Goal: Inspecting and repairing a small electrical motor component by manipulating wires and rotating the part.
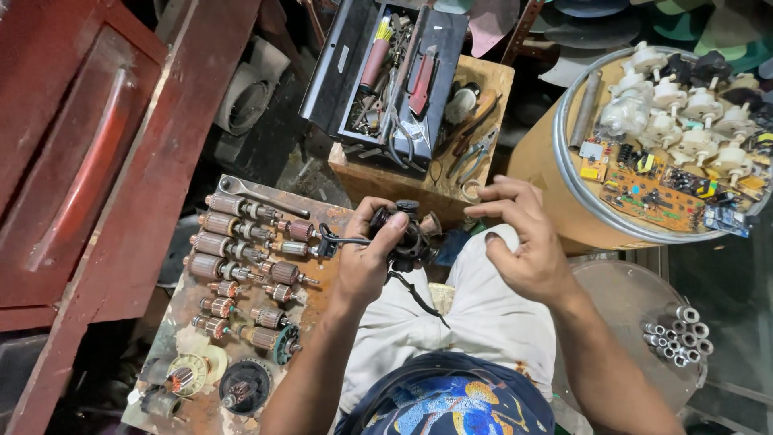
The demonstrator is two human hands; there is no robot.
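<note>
Small black motor (407, 234) at frame centre, above the lap, clamped in left hand (366, 262); right hand (523, 238) just beside, fingers loosely apart, empty. Armatures (241, 258) on tabletop (189, 322) at left.

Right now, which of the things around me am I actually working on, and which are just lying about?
In hand:
- small black motor, held by the left hand
- its black cable
- right hand, open beside the motor

Lying about:
- rotors on the board
- wrench
- toolbox
- circuit boards on the tray
- metal sleeves
</note>
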